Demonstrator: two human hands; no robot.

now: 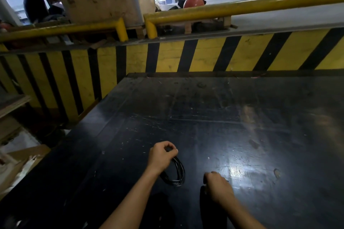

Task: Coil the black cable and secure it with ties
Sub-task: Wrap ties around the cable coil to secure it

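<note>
A black cable hangs in a small coil of several loops over the dark tabletop. My left hand is closed around the top of the coil and holds it up. My right hand sits to the right of the coil, low over the table, with fingers curled. Something dark lies under its fingers, but I cannot tell what it is or whether the hand grips it. No ties are visible.
A yellow and black striped barrier runs behind the table, topped by yellow rails. An orange helmet rests beyond it. A person stands far left. Wooden boards and cardboard lie left of the table.
</note>
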